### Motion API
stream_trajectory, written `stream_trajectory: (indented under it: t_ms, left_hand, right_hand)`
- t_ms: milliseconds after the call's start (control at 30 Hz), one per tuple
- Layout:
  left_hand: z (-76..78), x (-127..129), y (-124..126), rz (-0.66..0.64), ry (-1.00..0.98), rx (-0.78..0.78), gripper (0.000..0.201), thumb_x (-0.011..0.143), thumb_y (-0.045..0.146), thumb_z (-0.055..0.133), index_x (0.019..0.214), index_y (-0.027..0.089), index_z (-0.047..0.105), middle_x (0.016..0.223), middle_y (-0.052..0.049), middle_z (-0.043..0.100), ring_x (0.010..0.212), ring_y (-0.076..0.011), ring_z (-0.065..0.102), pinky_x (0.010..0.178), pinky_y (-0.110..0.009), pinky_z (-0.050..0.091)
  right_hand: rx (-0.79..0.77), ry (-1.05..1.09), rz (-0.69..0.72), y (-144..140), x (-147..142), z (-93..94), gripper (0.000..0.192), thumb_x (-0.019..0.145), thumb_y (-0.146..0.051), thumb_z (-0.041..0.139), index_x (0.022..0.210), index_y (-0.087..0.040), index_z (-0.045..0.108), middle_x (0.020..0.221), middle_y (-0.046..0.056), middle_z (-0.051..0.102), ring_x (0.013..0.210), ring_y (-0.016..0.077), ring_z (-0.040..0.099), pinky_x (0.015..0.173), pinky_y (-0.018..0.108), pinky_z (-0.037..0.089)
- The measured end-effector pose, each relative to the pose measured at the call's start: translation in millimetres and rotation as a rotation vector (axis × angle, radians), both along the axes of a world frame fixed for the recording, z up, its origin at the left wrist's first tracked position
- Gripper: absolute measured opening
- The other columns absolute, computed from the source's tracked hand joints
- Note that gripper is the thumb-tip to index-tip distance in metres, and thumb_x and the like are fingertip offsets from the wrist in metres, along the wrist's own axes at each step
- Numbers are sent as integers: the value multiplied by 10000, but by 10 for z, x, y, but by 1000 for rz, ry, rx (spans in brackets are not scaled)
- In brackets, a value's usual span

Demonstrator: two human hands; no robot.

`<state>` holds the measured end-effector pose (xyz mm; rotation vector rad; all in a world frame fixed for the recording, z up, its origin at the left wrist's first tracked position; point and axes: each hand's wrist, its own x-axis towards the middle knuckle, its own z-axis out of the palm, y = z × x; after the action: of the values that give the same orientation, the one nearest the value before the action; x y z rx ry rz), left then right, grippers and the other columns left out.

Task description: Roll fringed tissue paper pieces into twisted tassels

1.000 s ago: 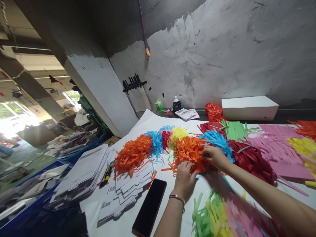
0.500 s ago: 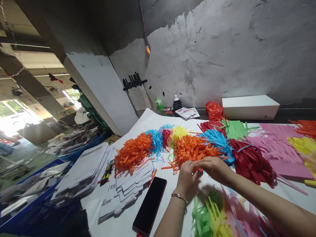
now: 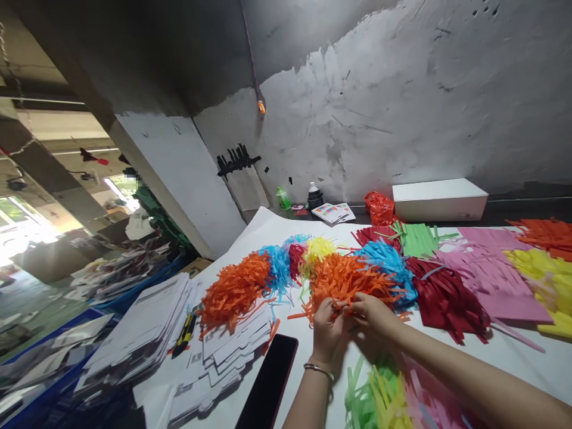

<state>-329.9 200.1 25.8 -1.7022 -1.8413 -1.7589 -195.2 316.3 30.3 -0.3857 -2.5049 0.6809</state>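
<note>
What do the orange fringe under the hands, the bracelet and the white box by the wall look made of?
Orange fringe: thin matte paper, cut into curling strips. Bracelet on the left hand: probably metal, a thin band with a silvery shine. White box: likely cardboard, with flat matte faces and crisp edges; too far away to be sure.

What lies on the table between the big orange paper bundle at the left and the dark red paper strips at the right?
In the head view, between the left orange bundle and the dark red strips lie blue, red, yellow, orange and blue fringe bundles.
</note>
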Motion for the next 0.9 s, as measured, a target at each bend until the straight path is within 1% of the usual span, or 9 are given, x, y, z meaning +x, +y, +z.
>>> stream_trajectory:
  t_ms: [67,167,233,300,367,467,667,800,900]
  left_hand:
    - [-22,-34,-3,75,-49,45,176,916,305,635,1043,211,712,904,-58,697,823,-210,690,744,-328,577]
    - [-80,-163,-13,272,-156,133,332,925,351,603,1216,191,607,1124,-129,653,1027,-265,647,895,-414,534]
    - [-129,-272,-18,388,-246,164,323,941,378,557,1197,181,580,1164,-150,620,1067,-280,617,924,-440,505]
    - [-177,-359,-17,429,-332,148,281,952,389,515,1132,187,589,1114,-136,633,1011,-270,628,889,-428,512]
    - [-216,-403,-7,386,-392,95,251,926,374,539,1086,198,618,1042,-106,668,944,-252,652,850,-402,529]
    - [-251,-393,32,239,-437,7,275,832,285,610,1088,198,661,1000,-83,712,874,-229,685,804,-366,556]
    - [-212,-348,80,77,-464,-17,372,724,205,598,1079,191,707,1157,-102,708,1100,-261,665,973,-400,524]
    - [-147,-364,28,-1,-450,-16,371,772,252,575,1103,197,731,1148,-97,726,1120,-259,661,1015,-416,502]
    - [-143,-389,0,-6,-450,-10,313,795,276,572,1035,187,753,1098,-108,740,1084,-262,676,994,-419,514]
  right_hand:
    - [-3,27,-35,24,-75,38,200,966,-311,676,836,-162,645,896,5,656,814,153,635,756,334,558]
    - [-16,91,-72,156,-113,225,187,968,-320,672,859,-169,660,993,28,677,960,190,642,885,405,541]
    - [-41,121,-73,272,-116,370,185,982,-335,654,902,-170,670,1037,37,682,993,197,646,913,419,536]
    - [-71,121,-55,386,-129,486,209,995,-358,637,922,-165,670,1021,36,686,955,186,659,883,403,551]
    - [-99,85,-22,478,-160,561,247,992,-381,642,901,-153,665,931,14,686,847,168,671,792,359,572]
    - [-117,20,24,541,-221,630,276,980,-396,658,871,-142,663,816,-19,666,720,147,659,680,306,567]
    - [-52,49,20,441,-283,785,208,973,-369,664,903,-174,671,984,30,685,920,182,651,867,395,545]
    - [-98,66,-3,450,-282,812,219,974,-372,664,910,-163,669,939,17,685,877,177,662,844,390,552]
    - [-154,87,-47,503,-257,775,250,983,-388,650,895,-155,660,875,1,675,816,168,663,794,368,557]
